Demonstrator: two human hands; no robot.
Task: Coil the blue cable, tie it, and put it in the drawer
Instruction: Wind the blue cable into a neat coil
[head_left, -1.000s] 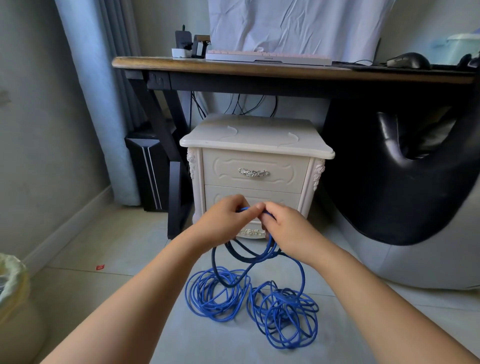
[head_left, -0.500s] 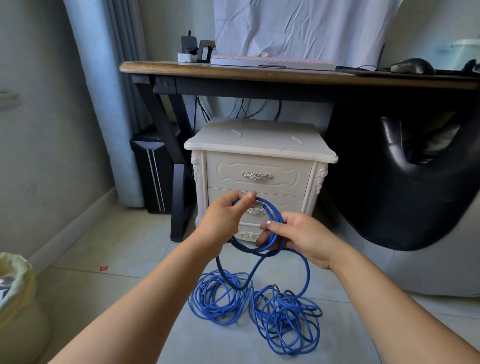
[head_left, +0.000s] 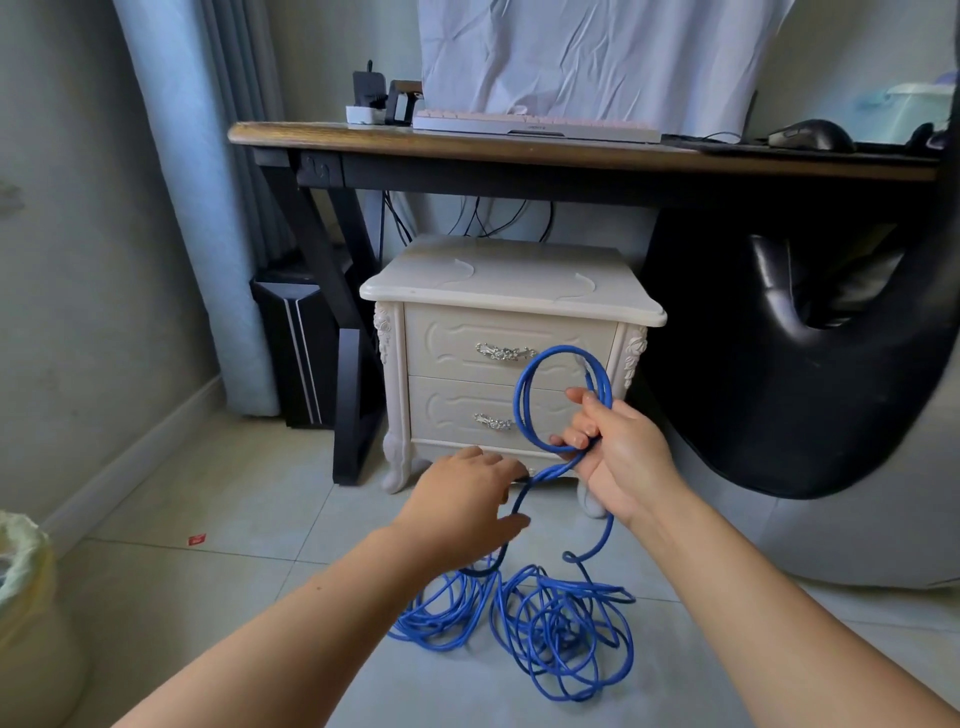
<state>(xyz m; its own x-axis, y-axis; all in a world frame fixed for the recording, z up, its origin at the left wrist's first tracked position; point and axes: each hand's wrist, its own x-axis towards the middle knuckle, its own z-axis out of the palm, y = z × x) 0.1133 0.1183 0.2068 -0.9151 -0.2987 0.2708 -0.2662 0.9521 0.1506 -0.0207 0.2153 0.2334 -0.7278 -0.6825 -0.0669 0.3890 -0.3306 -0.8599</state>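
Note:
A long blue cable (head_left: 550, 629) lies in a loose tangle on the tiled floor in front of a cream nightstand (head_left: 511, 291). My right hand (head_left: 615, 454) holds a small upright loop of that cable in front of the lower drawer (head_left: 467, 415); the cable's clear plug end sticks up by the thumb. My left hand (head_left: 467, 506) is lower and to the left, fingers spread around the strand that runs from the loop down to the pile; its grip on the strand is hidden. Both drawers are closed, the upper one (head_left: 506, 345) with a silver handle.
A dark wooden desk (head_left: 519, 150) with a keyboard and mouse stands over the nightstand. A black chair (head_left: 810, 364) is close on the right. A black computer tower (head_left: 298, 348) and a curtain are at the left. A bin with a pale liner (head_left: 26, 613) stands at the near left.
My right hand has lifted the loop up and to the right. My left hand has let go of the loop and dropped down along the strand toward the floor.

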